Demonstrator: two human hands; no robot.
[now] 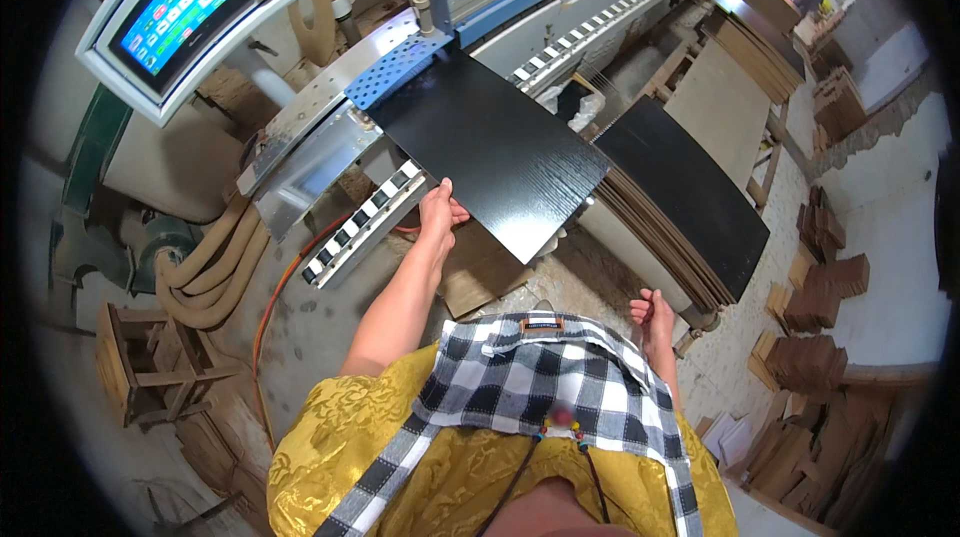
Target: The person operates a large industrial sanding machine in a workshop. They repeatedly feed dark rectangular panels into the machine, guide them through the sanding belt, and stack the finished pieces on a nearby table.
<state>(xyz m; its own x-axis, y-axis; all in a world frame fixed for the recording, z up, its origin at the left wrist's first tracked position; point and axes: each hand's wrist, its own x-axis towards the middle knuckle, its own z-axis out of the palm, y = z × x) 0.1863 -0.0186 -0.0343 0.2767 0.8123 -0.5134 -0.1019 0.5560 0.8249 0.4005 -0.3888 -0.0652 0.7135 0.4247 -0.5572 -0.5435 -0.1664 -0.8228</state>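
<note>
A glossy black rectangular panel (pixel 490 142) lies at the machine's blue perforated guide plate (pixel 395 67), its near corner jutting toward me. My left hand (pixel 440 209) is closed on the panel's near left edge, with some fingers hidden beneath it. My right hand (pixel 652 315) hangs low by my apron, apart from the panel, its fingers loosely curled with nothing visible in them. Right of the held panel is a stack of similar boards (pixel 690 197), with a black face on top and brown edges showing.
A control screen (pixel 185 17) stands at upper left. Roller support rails (pixel 365 222) run beside the panel. An orange hose (pixel 262 337) crosses the floor near a wooden stool (pixel 160 362). Brown board piles (pixel 805 362) line the right side.
</note>
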